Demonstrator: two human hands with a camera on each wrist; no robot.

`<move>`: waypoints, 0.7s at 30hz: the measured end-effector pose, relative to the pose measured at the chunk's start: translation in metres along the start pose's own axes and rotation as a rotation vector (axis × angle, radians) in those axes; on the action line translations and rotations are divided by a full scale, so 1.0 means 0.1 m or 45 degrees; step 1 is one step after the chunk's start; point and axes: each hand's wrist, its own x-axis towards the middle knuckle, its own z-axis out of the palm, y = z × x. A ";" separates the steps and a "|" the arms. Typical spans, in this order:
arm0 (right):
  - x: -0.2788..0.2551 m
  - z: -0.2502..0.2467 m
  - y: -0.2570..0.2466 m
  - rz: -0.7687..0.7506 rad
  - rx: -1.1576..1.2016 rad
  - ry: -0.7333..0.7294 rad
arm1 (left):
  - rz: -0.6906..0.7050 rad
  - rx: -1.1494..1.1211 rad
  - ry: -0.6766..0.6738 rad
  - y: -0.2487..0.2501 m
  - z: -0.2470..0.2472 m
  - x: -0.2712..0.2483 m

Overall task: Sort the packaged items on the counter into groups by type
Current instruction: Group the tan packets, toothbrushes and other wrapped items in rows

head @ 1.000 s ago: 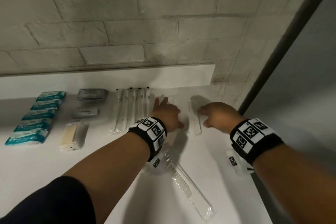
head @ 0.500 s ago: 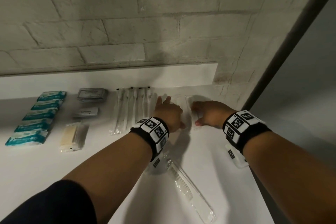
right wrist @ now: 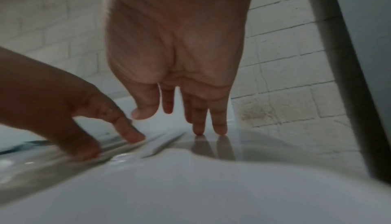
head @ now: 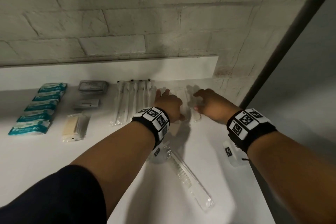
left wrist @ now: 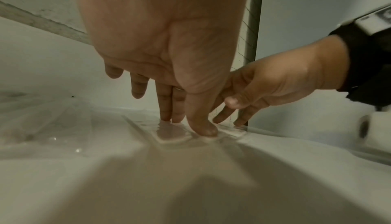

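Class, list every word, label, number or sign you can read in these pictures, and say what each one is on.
None can be read.
Teal packets: white print, too blurred.
Grey sachets: print lines, too small.
Wristbands: black-and-white square marker patterns, no words.

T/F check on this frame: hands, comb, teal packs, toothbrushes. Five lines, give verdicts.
1. Both hands press flat on clear packets at the back of the counter. True: left hand and right hand have straight fingers down.
2. The comb is in the right hand. False: it lies loose on the counter, nearer the person.
3. The teal packs sit in a row at far left. True.
4. The toothbrushes lie right of both hands. False: they lie left of the left hand.
5. The left hand holds a grey pack. False: it grips nothing.
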 end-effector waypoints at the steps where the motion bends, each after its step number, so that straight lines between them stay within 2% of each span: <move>1: -0.08 0.00 -0.08 -0.035 -0.067 0.032 | 0.003 -0.005 0.002 0.00 0.00 0.01; 2: -0.19 0.03 -0.19 -0.085 -0.140 -0.030 | 0.010 -0.008 0.004 0.00 0.00 0.01; 6: -0.59 0.36 -0.67 -0.182 -0.401 -0.616 | 0.018 -0.021 0.021 -0.03 0.02 0.02; 8: -0.66 0.51 -0.80 -0.148 -0.589 -0.724 | 0.020 -0.035 0.037 -0.03 0.02 0.01; 12: -0.61 0.57 -0.83 -0.055 -0.537 -0.695 | 0.030 -0.056 0.044 -0.04 0.02 -0.01; 17: -0.45 0.34 -0.49 0.287 0.066 -0.717 | 0.042 -0.092 0.036 -0.09 0.05 0.00; 19: -0.37 0.12 -0.35 0.376 0.193 -0.604 | 0.058 -0.061 0.045 -0.08 0.03 0.00; 21: -0.25 -0.07 -0.21 0.420 0.284 -0.397 | 0.071 -0.030 0.057 -0.08 0.01 0.01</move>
